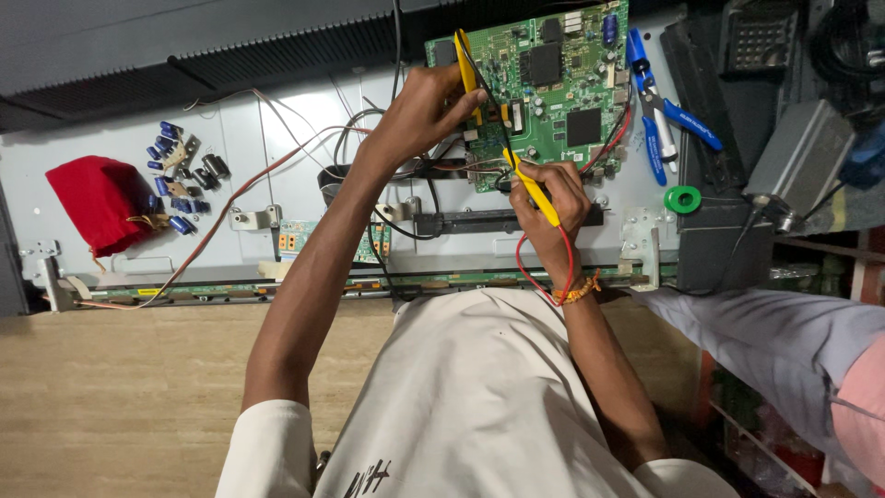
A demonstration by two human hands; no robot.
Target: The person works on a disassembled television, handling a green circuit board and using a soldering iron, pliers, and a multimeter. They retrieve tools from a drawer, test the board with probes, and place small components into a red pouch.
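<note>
1. At the far left a red cloth pouch (100, 205) lies on the grey metal back panel (295, 148), with a scatter of small blue and black capacitors (177, 175) just beside it. None are in hand.
2. The left hand (419, 115) reaches up to the left edge of the green circuit board (544, 83). Its fingers are clamped around a yellow probe with a black wire (467, 74), the tip down at the board's left side.
3. The board lies at the top middle of the panel, uncovered, with loose wires (350, 138) running out from under it.
4. The right hand (548, 207) sits just below the board's lower edge, fingers closed on a second yellow probe with a red wire (535, 189); its tip touches the lower left part of the board.
5. With both probes placed, the testing looks to be in progress; no reading is visible, so how much remains cannot be told.
6. Right of the board lie blue-handled pliers (664, 120) and a green tape roll (683, 199), both untouched. Another person's sleeve (774, 332) enters at the right.
</note>
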